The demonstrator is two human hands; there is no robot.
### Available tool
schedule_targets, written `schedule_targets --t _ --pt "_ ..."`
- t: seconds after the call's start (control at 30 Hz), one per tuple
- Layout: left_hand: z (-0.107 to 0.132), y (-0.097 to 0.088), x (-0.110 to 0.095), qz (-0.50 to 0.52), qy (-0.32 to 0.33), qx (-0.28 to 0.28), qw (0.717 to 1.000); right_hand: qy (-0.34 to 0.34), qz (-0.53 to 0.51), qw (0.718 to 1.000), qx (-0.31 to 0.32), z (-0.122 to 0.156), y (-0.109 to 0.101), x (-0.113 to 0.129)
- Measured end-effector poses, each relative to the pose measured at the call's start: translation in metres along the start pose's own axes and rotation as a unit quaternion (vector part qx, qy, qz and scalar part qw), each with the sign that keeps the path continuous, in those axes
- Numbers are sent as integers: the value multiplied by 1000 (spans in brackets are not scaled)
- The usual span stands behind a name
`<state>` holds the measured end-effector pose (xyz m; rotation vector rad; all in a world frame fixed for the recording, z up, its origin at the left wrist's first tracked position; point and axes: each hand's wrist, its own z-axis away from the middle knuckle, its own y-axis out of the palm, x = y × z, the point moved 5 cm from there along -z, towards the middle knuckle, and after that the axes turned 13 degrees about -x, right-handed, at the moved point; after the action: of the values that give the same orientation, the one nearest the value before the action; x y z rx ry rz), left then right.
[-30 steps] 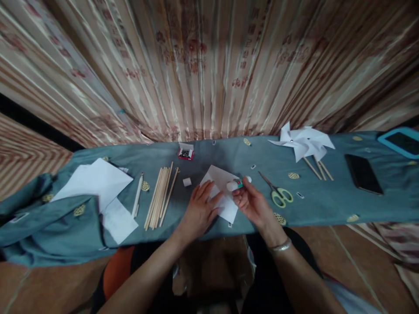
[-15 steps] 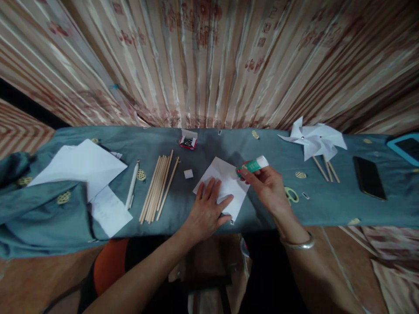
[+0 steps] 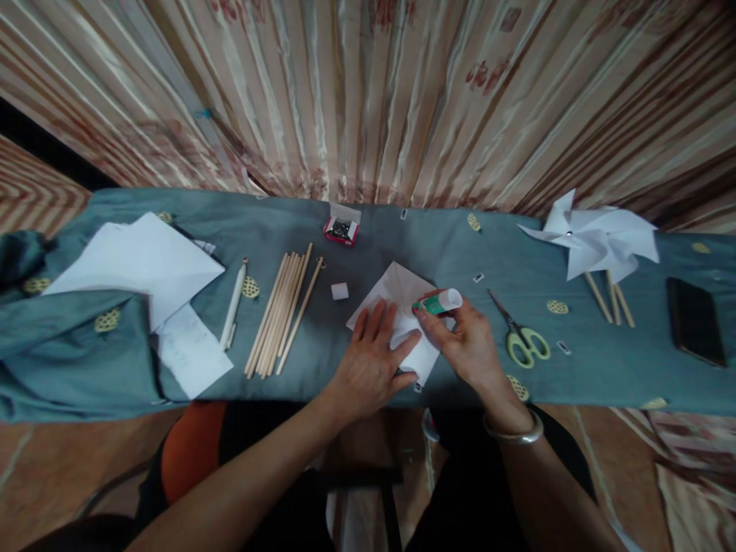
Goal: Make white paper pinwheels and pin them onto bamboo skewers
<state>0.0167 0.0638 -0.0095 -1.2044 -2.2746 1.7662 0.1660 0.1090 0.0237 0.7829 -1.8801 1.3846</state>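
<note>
A square white sheet of paper (image 3: 396, 280) lies turned cornerwise on the cloth in front of me. My left hand (image 3: 371, 360) rests flat on its left part with the fingers spread. In my right hand (image 3: 468, 341) is a green and white glue stick (image 3: 437, 302), gripped between thumb and fingers and tilted, its lower end at the middle of the paper. Whether the tip touches the sheet I cannot tell. Left of the paper sits a small white block (image 3: 340, 291), probably an eraser. Scissors (image 3: 522, 341) with green handles lie right of my right hand.
Several wooden sticks (image 3: 281, 314) and a white pen (image 3: 234, 303) lie to the left, beyond them white paper sheets (image 3: 138, 261). An open red box (image 3: 341, 228) of small metal pieces stands behind. Paper pinwheels (image 3: 603, 238) on sticks and a dark phone (image 3: 695, 322) are at right.
The view has shifted, bringing the scissors fully into sight. My right hand has moved the glue stick inward over the paper's middle. My left hand stays on the sheet.
</note>
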Motion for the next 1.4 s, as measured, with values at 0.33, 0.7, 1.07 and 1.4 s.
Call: schedule_targets --t 0.33,0.7,1.07,1.4 --pt "-1 0 0 4 -11 2 1000 -27 46 999 -8 2 2 1" --pt "-2 -1 -1 -4 -5 3 1000 -20 74 996 -36 2 6 2" --pt "-2 -1 -1 2 -10 5 1000 -21 79 996 -42 1 9 2" --pt "-3 -4 -2 2 -12 10 1000 -27 78 996 -19 1 12 7"
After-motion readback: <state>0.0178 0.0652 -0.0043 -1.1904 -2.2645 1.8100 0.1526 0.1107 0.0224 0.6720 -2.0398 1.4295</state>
